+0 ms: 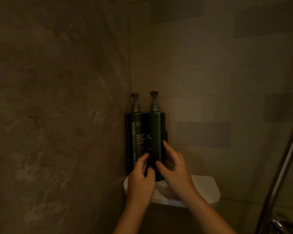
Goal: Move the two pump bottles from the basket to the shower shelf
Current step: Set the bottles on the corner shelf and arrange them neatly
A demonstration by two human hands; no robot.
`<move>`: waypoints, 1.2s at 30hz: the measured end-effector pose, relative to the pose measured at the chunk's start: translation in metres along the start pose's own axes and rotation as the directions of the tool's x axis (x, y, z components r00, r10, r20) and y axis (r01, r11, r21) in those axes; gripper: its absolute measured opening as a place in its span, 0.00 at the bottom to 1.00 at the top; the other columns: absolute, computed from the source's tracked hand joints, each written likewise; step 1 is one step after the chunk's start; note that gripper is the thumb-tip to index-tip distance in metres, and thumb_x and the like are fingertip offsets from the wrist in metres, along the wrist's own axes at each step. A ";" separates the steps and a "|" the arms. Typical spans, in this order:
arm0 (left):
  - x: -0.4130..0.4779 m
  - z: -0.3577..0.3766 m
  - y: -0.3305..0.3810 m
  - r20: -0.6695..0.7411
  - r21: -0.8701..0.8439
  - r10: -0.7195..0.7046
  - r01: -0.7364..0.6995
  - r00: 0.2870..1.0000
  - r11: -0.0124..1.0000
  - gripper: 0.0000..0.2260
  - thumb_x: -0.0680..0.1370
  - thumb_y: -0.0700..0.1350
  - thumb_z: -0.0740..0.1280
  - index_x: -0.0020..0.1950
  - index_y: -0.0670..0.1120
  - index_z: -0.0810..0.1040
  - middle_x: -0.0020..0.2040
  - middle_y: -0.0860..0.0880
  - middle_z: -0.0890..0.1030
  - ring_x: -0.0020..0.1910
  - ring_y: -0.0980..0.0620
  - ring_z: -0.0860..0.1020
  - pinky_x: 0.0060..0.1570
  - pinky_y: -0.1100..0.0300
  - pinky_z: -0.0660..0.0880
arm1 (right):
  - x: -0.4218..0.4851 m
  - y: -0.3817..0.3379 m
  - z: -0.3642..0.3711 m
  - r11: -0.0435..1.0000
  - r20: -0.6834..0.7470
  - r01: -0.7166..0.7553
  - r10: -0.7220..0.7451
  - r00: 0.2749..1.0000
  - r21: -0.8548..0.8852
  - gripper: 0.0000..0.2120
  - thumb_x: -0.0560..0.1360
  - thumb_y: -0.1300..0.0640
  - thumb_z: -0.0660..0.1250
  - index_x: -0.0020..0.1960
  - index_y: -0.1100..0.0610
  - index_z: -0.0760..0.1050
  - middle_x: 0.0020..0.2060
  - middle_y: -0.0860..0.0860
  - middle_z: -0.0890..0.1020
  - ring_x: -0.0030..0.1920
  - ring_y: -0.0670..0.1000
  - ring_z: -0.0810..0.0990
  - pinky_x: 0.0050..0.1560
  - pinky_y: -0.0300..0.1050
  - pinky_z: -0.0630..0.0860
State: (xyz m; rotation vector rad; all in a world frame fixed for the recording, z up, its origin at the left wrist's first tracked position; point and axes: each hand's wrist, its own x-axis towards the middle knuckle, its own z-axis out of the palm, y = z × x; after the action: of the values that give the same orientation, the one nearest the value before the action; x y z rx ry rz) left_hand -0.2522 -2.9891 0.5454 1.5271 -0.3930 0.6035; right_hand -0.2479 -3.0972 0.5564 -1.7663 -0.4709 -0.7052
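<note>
Both bottles upright on shelf (pixel 206 188), touching.
Your left hand (pixel 140 179) and right hand (pixel 174 168) pinch the right bottle (pixel 156 132); twisting may topple the left bottle (pixel 134 132).

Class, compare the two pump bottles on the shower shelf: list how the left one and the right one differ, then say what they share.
1. The left bottle shows its label squarely; the right bottle is turned, its text partly hidden.
2. Both the left hand and the right hand grip the right bottle; the left bottle is not gripped.
3. The left bottle sits in the corner; the right bottle stands beside it.

Shared: dark green, upright, grey pumps, on the white shelf.
</note>
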 end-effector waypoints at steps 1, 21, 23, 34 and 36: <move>-0.001 0.000 -0.001 -0.020 -0.007 -0.003 0.003 1.000 1.000 0.19 0.76 0.33 0.58 0.64 0.49 0.69 0.53 0.59 0.73 0.54 0.64 0.71 0.42 0.80 0.68 | 0.000 0.000 0.000 1.000 -0.006 -0.008 0.008 1.000 0.003 0.29 0.72 0.56 0.67 0.64 0.35 0.57 0.54 0.42 0.67 0.56 0.40 0.69 0.56 0.36 0.68; -0.001 -0.002 0.002 0.056 0.086 -0.025 0.021 0.998 0.996 0.18 0.75 0.35 0.59 0.59 0.55 0.69 0.54 0.58 0.73 0.52 0.63 0.71 0.47 0.74 0.66 | -0.003 -0.001 0.001 1.000 -0.010 0.004 -0.004 1.000 -0.027 0.30 0.72 0.57 0.67 0.64 0.35 0.57 0.56 0.46 0.67 0.58 0.44 0.69 0.60 0.42 0.68; -0.003 -0.002 0.002 0.031 0.135 -0.024 0.020 0.999 0.991 0.18 0.75 0.35 0.60 0.62 0.51 0.70 0.57 0.54 0.74 0.56 0.58 0.72 0.51 0.67 0.67 | -0.003 -0.001 0.001 1.000 -0.017 -0.001 0.001 1.000 -0.023 0.30 0.72 0.57 0.67 0.63 0.33 0.56 0.56 0.45 0.67 0.58 0.43 0.69 0.60 0.42 0.69; -0.010 -0.009 0.002 -0.148 0.184 -0.030 0.058 0.989 0.981 0.21 0.75 0.37 0.60 0.67 0.48 0.66 0.68 0.45 0.70 0.66 0.50 0.68 0.63 0.57 0.65 | -0.002 -0.001 0.001 0.998 0.052 -0.057 0.055 0.997 0.030 0.33 0.72 0.57 0.67 0.68 0.36 0.54 0.61 0.50 0.71 0.60 0.47 0.71 0.61 0.52 0.72; -0.009 -0.010 0.002 -0.119 0.150 -0.057 0.074 0.991 0.986 0.21 0.76 0.37 0.60 0.68 0.48 0.65 0.68 0.45 0.70 0.65 0.50 0.68 0.61 0.59 0.65 | -0.002 -0.001 0.001 0.998 0.052 -0.057 0.055 0.997 0.039 0.33 0.72 0.57 0.67 0.68 0.37 0.54 0.62 0.51 0.71 0.62 0.48 0.71 0.62 0.54 0.71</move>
State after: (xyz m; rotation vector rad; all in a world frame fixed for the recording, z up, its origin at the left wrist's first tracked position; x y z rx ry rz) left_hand -0.2619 -2.9807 0.5416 1.6377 -0.2113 0.6787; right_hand -0.2500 -3.0962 0.5557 -1.7556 -0.4652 -0.6082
